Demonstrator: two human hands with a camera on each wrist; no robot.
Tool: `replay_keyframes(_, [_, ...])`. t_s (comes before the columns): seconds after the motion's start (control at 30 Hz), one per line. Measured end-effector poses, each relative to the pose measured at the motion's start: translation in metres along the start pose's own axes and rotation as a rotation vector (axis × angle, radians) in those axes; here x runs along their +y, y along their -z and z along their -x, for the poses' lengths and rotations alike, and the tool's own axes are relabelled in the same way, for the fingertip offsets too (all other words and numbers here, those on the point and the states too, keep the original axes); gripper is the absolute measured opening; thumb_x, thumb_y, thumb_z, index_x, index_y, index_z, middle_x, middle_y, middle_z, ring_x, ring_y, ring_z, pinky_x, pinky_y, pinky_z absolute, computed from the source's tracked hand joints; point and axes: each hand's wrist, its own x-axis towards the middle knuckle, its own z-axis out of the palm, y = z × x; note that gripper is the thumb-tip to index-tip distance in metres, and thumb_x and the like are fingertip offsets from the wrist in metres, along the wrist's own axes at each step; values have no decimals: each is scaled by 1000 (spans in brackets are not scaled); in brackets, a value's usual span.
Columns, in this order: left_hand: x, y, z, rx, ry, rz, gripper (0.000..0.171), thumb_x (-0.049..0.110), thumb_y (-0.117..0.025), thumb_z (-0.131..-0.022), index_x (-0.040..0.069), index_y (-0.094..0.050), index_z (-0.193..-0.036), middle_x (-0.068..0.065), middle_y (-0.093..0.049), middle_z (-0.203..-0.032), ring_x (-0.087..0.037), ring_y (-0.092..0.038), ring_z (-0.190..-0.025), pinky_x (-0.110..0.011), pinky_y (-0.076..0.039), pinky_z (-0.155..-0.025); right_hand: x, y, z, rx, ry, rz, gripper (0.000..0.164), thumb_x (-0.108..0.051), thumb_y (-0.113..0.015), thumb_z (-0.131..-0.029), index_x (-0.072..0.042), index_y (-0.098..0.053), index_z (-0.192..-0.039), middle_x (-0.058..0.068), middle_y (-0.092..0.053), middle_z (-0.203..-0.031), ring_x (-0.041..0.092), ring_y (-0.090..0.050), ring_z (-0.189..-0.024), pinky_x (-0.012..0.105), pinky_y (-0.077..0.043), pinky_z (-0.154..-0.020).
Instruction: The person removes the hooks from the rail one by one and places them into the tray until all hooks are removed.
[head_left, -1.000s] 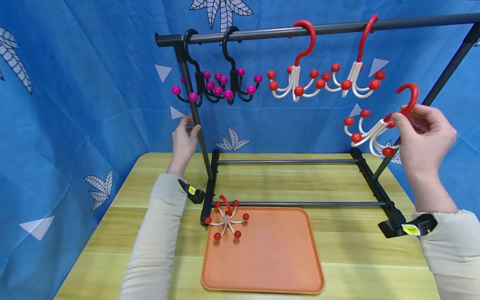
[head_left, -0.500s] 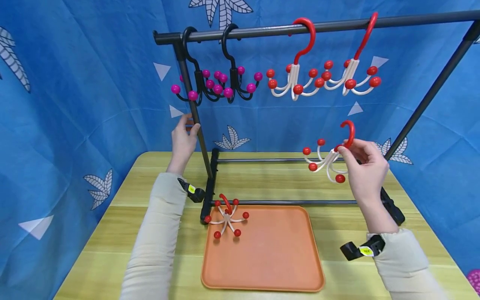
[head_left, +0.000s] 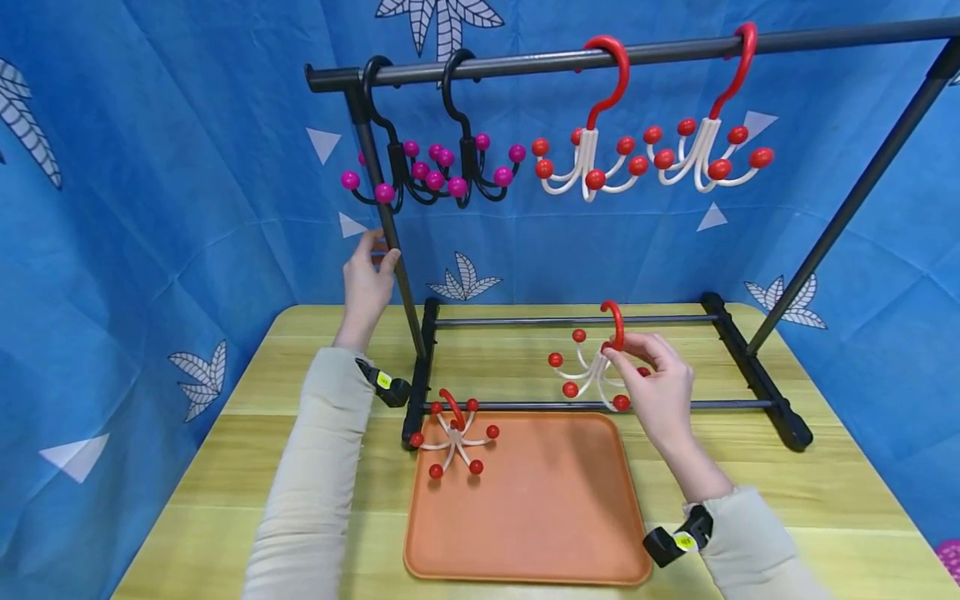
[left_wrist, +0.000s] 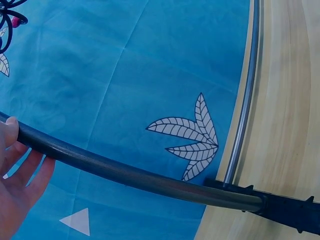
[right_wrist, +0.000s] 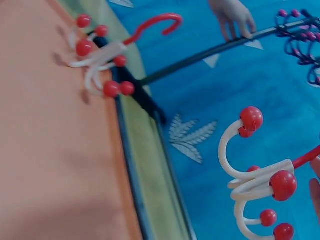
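Note:
My right hand (head_left: 662, 392) pinches the red hook of a white multi-arm hanger (head_left: 597, 365) with red ball tips. This hanger is held in the air near the tray's back edge, above the rack's lower bars. In the right wrist view its white arms (right_wrist: 252, 175) show large, with only fingertips at the right edge. My left hand (head_left: 367, 287) grips the rack's left post (left_wrist: 125, 172), thumb on one side and fingers on the other. A second white hanger with red balls (head_left: 453, 435) stands on the orange tray (head_left: 532, 508), its red hook upward.
Two black hangers with magenta balls (head_left: 468, 158) hang at the left of the rack's top bar (head_left: 525, 67). Two red-hooked white hangers (head_left: 589, 154) hang farther right. The rack's base (head_left: 757, 371) stands on the wooden table (head_left: 750, 517), before a blue cloth (head_left: 187, 167).
My right hand has brought the held hanger left and down from beside the right post to above the tray's back edge. The rightmost hanging hanger sways. My left hand stays on the post.

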Motion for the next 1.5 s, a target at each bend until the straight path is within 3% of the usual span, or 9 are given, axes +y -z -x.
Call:
replay_keyframes(0.2, [0, -2, 0, -7, -4, 16, 31, 18, -50, -94, 10, -48, -123, -14, -56, -112, -27, -56, -101, -40, -49, -82, -7, -13, 17, -50, 6, 20, 16, -6, -76, -72, -5, -71, -87, 4, -65, -84, -10, -56, -83, 10, -41, -49])
replay_keyframes(0.4, [-2, -2, 0, 8, -4, 15, 30, 18, -50, -94, 10, -49, -123, -13, -57, -111, -28, -56, -101, -40, -49, -82, -30, -24, 32, -104, 84, 23, 16, 4, -75, -68, 1, -69, -82, 12, -64, -79, 8, -62, -78, 8, -34, -42])
replay_keyframes(0.47, [-2, -1, 0, 9, -3, 15, 31, 18, -50, -94, 10, -49, -123, -13, -57, -112, -28, -56, -101, -40, -48, -83, -24, -30, 37, -112, 111, 16, 16, 3, -76, -67, -2, -69, -81, 10, -64, -77, 13, -63, -77, 9, -34, -41])
replay_keyframes(0.6, [-1, 0, 0, 7, 2, 13, 31, 18, -50, -94, 10, -49, -123, -14, -56, -113, -28, -56, -102, -41, -48, -83, -3, -44, 45, -139, 132, -7, 16, -2, -78, -68, -8, -70, -80, 4, -65, -78, 11, -64, -77, 11, -38, -42])
replay_keyframes(0.77, [-1, 0, -1, 8, 3, 7, 30, 18, -50, -94, 10, -49, -123, -14, -56, -112, -28, -56, -102, -41, -49, -83, 12, -62, 54, -200, 185, 9, 17, -7, -79, -68, -9, -70, -82, 0, -66, -80, 15, -65, -75, 12, -45, -57])
replay_keyframes(0.83, [-1, 0, 0, 11, 1, 3, 30, 19, -49, -94, 10, -49, -123, -14, -56, -112, -28, -56, -102, -41, -48, -83, 13, -68, 57, -230, 216, 17, 17, -8, -79, -68, -8, -69, -83, 0, -66, -80, 17, -64, -73, 13, -45, -60])
replay_keyframes(1.03, [-2, 0, 0, 7, -6, 21, 31, 18, -50, -94, 11, -49, -124, -13, -57, -111, -28, -57, -100, -40, -48, -82, 14, -81, 70, -292, 222, 16, 18, -9, -79, -67, -10, -68, -81, -1, -65, -78, 12, -59, -66, 13, -38, -44])
replay_keyframes(1.3, [-3, 0, -1, 12, 0, 20, 30, 18, -50, -94, 11, -49, -123, -14, -56, -112, -28, -57, -100, -40, -49, -83, 11, -88, 85, -359, 144, -25, 17, -9, -78, -69, -12, -67, -82, -4, -63, -81, 18, -60, -66, 27, -50, -50])
replay_keyframes(1.5, [-3, -1, -1, 8, 7, 19, 32, 19, -50, -94, 11, -48, -125, -14, -56, -112, -29, -57, -101, -41, -48, -83, 13, -91, 92, -372, 223, -39, 17, -8, -78, -68, -10, -66, -81, -4, -63, -82, 19, -63, -69, 28, -53, -56])
